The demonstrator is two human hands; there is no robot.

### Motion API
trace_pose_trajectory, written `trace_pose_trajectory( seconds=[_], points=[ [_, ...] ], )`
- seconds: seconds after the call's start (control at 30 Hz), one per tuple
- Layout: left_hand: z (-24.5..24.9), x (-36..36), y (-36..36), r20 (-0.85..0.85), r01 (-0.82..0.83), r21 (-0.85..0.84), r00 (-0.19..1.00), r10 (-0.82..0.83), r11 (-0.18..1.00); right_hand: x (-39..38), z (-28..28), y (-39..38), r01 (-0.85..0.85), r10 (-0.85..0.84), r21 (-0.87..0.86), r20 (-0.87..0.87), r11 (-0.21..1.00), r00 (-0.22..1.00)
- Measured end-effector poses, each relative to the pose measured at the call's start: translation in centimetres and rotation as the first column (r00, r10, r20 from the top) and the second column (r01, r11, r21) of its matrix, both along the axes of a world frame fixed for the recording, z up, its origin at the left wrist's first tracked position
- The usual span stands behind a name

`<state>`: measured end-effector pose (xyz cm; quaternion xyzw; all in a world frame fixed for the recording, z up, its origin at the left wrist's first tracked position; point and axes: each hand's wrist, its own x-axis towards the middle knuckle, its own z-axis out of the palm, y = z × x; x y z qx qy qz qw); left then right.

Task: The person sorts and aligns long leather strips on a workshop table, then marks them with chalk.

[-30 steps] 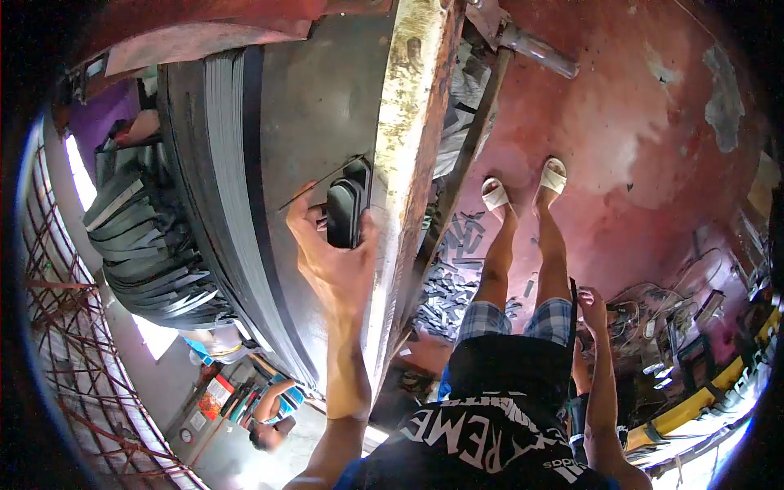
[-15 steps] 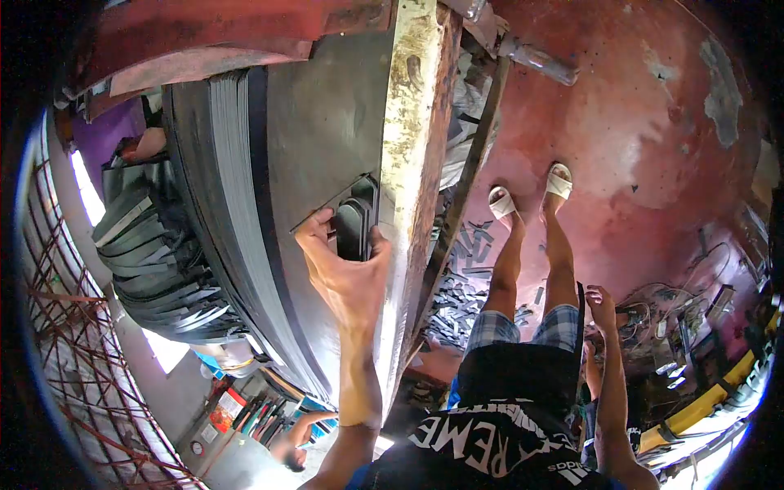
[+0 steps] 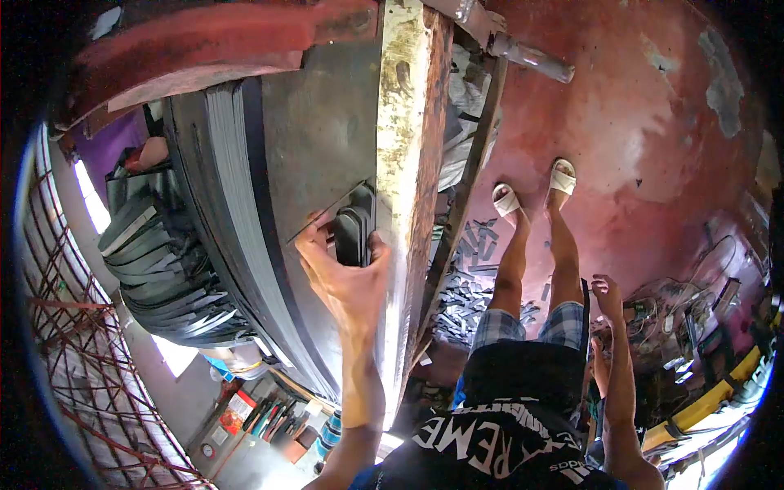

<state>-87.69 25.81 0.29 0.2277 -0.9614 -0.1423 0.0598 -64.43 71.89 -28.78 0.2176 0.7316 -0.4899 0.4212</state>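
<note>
My left hand (image 3: 343,269) is closed round a small stack of black, round-ended pieces (image 3: 353,233), thumb on one side and fingers on the other. The stack rests on the dark tabletop (image 3: 318,122), close to its pale, worn wooden edge (image 3: 400,106). A thin, pointed dark sheet shows under and beyond the stack. My right hand (image 3: 607,298) hangs over the floor at my right side, fingers loosely bent and a little apart, with nothing visible in them.
Long grey and black sheets (image 3: 233,163) are stacked along the table's left. Bundled dark strips (image 3: 167,269) lie beyond. A red curved part (image 3: 204,61) crosses the top. Dark scraps (image 3: 469,306) litter the floor near my feet. Cables (image 3: 678,302) lie at right.
The view has shifted slightly. Another person's arm at the lower left is no longer visible. My left hand keeps its grip on the stack; my right hand appears slightly higher, its fingers more apart.
</note>
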Motion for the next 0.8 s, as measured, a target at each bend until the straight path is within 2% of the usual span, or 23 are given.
trace_pose_trajectory(
  seconds=[0.1, 0.2, 0.53, 0.63, 0.73, 0.8],
  points=[
    [0.4, -0.9, 0.9, 0.062, -0.016, -0.095, 0.998, 0.022, 0.995, -0.5, -0.7, 0.0, -0.053, 0.053, 0.022, -0.018, 0.998, 0.998],
    [0.4, -1.4, 1.2, 0.04, -0.007, -0.126, 0.999, 0.012, 0.992, -1.2, -0.8, -0.3, -0.059, 0.06, 0.037, -0.023, 0.998, 0.998],
    [0.2, -1.4, 0.9, 0.021, -0.002, -0.099, 1.0, 0.004, 0.995, -1.6, -1.0, -0.3, -0.105, 0.105, 0.054, -0.009, 0.993, 0.994],
    [0.0, -1.4, 0.9, 0.023, -0.058, -0.074, 0.998, 0.06, 0.996, -2.0, -0.9, -0.3, -0.119, 0.12, 0.025, -0.022, 0.993, 0.993],
    [0.4, -1.3, 0.6, 0.037, -0.007, -0.102, 0.999, 0.011, 0.995, -2.5, -0.4, -0.8, -0.131, 0.132, 0.032, -0.032, 0.991, 0.991],
    [0.8, -1.2, 0.3, 0.043, 0.045, -0.042, 0.998, -0.043, 0.998, -3.0, -0.3, -1.0, -0.083, 0.081, 0.029, 0.068, 0.996, 0.994]
  ],
)
